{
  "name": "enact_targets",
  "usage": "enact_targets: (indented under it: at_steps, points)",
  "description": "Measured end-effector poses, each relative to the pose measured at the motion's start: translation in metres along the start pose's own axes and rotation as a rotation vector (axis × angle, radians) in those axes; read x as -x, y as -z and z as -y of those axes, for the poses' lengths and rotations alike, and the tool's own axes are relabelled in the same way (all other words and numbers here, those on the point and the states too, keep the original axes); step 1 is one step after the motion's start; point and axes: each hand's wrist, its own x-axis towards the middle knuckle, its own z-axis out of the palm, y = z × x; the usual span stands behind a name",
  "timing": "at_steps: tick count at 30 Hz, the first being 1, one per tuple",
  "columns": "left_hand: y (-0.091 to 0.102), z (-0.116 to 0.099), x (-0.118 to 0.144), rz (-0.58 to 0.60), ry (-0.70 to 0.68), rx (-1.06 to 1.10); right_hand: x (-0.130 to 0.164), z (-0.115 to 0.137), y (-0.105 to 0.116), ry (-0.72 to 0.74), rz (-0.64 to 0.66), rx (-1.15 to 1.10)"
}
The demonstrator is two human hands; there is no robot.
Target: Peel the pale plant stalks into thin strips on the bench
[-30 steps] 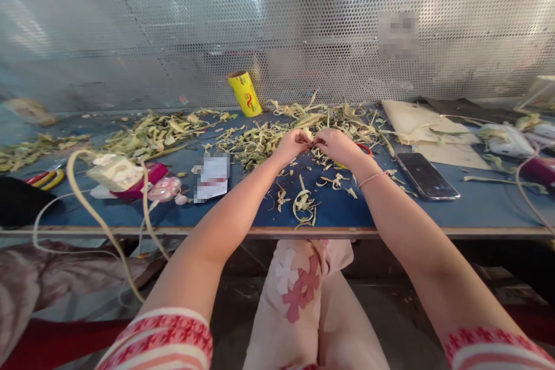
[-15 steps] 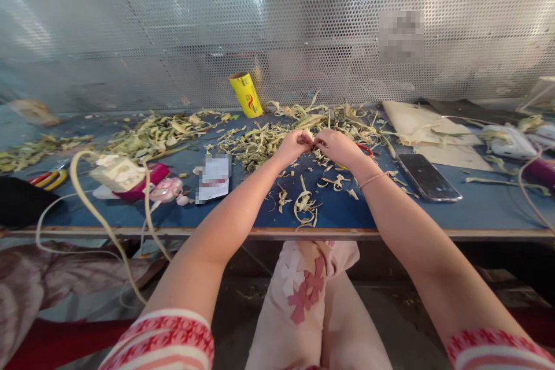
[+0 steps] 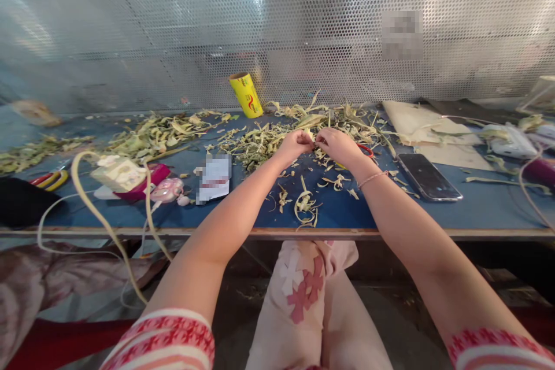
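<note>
Over the front of a pile of dried, pale green plant strips (image 3: pixel 255 141), my left hand (image 3: pixel 295 147) and my right hand (image 3: pixel 337 144) meet almost fingertip to fingertip. Both have their fingers curled into a pinch. Whatever lies between the fingertips is hidden or too small to make out. Partly behind my right hand shows a red handle (image 3: pixel 365 149), likely of scissors. Loose curled scraps (image 3: pixel 306 203) are scattered on the blue tabletop (image 3: pixel 273 217) between my forearms.
A yellow cardboard tube (image 3: pixel 246 95) leans near the perforated metal panel (image 3: pixel 277 29). Right of my arm lies a phone (image 3: pixel 429 177), with brown paper sheets (image 3: pixel 427 124) behind. Leftward are a pixelated card (image 3: pixel 214 179), a power strip (image 3: pixel 119 173) with cables, and red-and-yellow scissors (image 3: pixel 50 180).
My fingertips have drawn slightly apart, with the right hand shifted a little. The things on the table stay in place.
</note>
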Motion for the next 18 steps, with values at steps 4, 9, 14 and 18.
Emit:
enact_targets:
  at_steps: [4,9,14,18]
  points:
    - [-0.0008,-0.0044,0.0015,-0.007,0.022,0.015,-0.0023,-0.0032,-0.0027,-0.021,-0.044,-0.043]
    - [-0.0010,-0.0045,0.0007,-0.027,0.024,0.046,-0.0028,-0.0039,-0.0051,0.003,-0.074,-0.128]
    - [-0.0017,-0.0038,0.0008,-0.035,0.017,0.051,-0.0008,-0.0002,-0.0022,-0.022,-0.057,-0.137]
    - [-0.0023,-0.0047,0.0010,-0.052,0.031,0.050,-0.0015,-0.0019,-0.0032,-0.019,-0.035,-0.096]
